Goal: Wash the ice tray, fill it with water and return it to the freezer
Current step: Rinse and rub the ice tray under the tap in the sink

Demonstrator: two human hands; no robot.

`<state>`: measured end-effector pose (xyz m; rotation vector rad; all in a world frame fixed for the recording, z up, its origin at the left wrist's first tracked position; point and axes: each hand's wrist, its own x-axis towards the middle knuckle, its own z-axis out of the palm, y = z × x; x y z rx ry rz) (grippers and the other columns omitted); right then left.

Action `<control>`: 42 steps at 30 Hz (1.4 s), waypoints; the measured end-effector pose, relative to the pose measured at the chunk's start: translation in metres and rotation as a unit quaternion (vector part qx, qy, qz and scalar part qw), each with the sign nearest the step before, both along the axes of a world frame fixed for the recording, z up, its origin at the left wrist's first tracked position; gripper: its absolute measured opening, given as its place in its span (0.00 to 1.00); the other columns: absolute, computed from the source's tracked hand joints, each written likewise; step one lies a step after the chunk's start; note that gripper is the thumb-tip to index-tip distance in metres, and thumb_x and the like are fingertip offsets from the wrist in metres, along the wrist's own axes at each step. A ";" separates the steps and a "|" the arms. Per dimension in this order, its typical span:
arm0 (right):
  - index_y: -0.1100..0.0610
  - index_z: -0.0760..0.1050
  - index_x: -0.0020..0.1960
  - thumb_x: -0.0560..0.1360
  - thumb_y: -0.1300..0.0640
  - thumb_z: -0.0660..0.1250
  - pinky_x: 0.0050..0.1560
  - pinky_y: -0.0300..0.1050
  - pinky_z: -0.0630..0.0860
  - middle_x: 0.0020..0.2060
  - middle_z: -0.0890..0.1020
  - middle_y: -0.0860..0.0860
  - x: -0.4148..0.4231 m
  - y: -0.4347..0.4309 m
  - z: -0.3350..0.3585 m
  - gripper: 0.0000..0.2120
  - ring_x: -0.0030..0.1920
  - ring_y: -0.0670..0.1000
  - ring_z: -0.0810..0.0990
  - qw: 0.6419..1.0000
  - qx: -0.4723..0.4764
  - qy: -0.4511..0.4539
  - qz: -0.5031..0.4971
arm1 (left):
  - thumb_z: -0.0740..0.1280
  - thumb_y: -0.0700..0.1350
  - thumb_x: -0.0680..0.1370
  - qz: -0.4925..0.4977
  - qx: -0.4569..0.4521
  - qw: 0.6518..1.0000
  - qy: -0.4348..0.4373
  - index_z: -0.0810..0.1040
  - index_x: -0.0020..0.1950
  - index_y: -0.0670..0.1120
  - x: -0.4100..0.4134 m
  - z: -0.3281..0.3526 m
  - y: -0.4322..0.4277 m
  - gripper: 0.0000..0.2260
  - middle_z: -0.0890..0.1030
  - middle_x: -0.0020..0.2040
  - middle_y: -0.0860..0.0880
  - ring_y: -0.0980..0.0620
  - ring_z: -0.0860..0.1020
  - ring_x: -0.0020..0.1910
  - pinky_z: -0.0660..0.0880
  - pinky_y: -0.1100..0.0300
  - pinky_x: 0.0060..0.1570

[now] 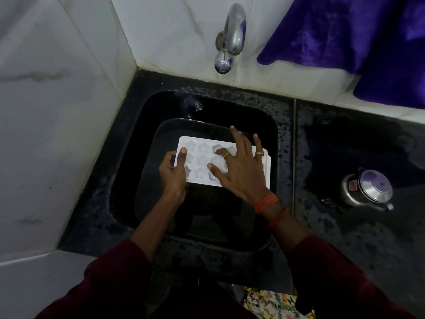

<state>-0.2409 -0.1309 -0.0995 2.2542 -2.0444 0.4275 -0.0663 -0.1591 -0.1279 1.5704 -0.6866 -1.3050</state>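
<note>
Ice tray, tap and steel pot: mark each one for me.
ice tray [202, 148]: head view, upper star moulds.
tap [234, 28]: head view, chrome body.
steel pot [376, 186]: head view, lid.

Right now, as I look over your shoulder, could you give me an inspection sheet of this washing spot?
Surface: black stone counter, wet-looking patches, with black sink.
Job's things: white ice tray with star cells, over the sink.
Clutter: steel pot on counter.
Grips: left hand holds tray's left edge; right hand spread flat on it.
Cables: nothing seen.
Surroundings: tap, no water visible; purple cloth; white tiles.
</note>
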 end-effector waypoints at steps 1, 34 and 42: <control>0.45 0.80 0.61 0.77 0.31 0.57 0.78 0.63 0.45 0.79 0.59 0.56 0.001 0.001 -0.001 0.25 0.77 0.57 0.61 1.000 0.008 -0.007 0.000 | 0.70 0.52 0.79 0.000 0.002 1.000 0.002 0.78 0.46 0.47 0.001 0.000 0.001 0.09 0.84 0.49 0.44 0.43 0.84 0.48 0.82 0.41 0.49; 0.48 0.82 0.54 0.78 0.32 0.57 0.78 0.65 0.47 0.80 0.58 0.55 0.019 0.025 0.006 0.24 0.80 0.57 0.56 1.000 -0.025 0.016 0.009 | 0.69 0.50 0.80 0.010 -0.015 1.000 0.010 0.78 0.47 0.47 0.005 0.009 0.006 0.07 0.83 0.47 0.49 0.45 0.84 0.50 0.83 0.47 0.48; 0.44 0.80 0.61 0.78 0.30 0.55 0.77 0.67 0.45 0.81 0.54 0.55 0.019 0.026 0.004 0.25 0.81 0.58 0.51 1.000 -0.005 0.010 0.004 | 0.70 0.50 0.80 0.003 -0.006 1.000 0.023 0.78 0.47 0.46 0.007 0.009 0.005 0.08 0.84 0.50 0.44 0.42 0.84 0.50 0.82 0.42 0.51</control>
